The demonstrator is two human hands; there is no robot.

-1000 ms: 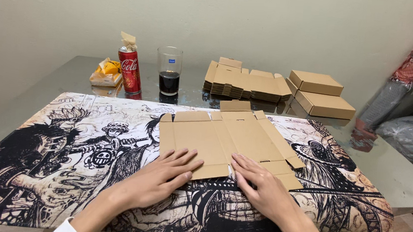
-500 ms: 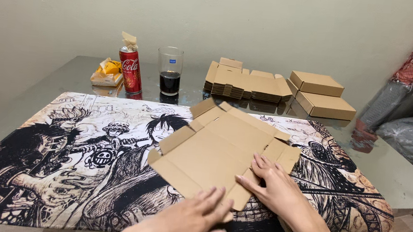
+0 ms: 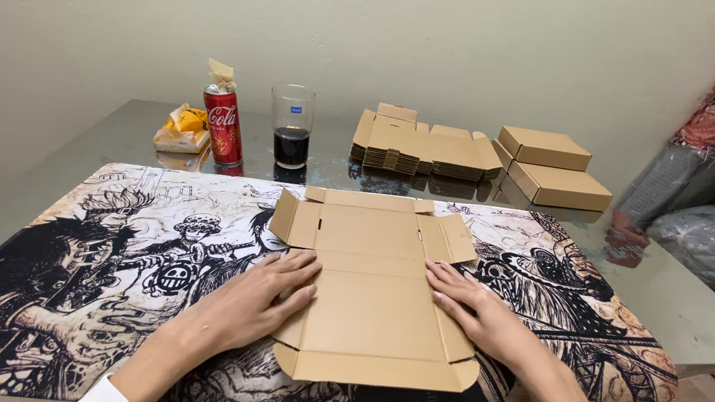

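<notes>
The flat cardboard box blank (image 3: 376, 289) now lies square on the printed mat (image 3: 74, 288), long axis running from six to twelve o'clock; half a second ago it was lifted and skewed, so the turn is finished and the blank has settled. The left hand (image 3: 258, 300) rests at its nine o'clock edge, fingers together and laid flat on the side flap. The right hand (image 3: 481, 315) mirrors it at three o'clock, fingers slightly apart, pressing the opposite flap (neither hand grips anything). Both side flaps look ready for folding up. Towards twelve o'clock stand a red can (image 3: 223, 125), a glass of dark drink (image 3: 292, 126), a stack of flat blanks (image 3: 423, 146) and two finished boxes (image 3: 554, 166).
</notes>
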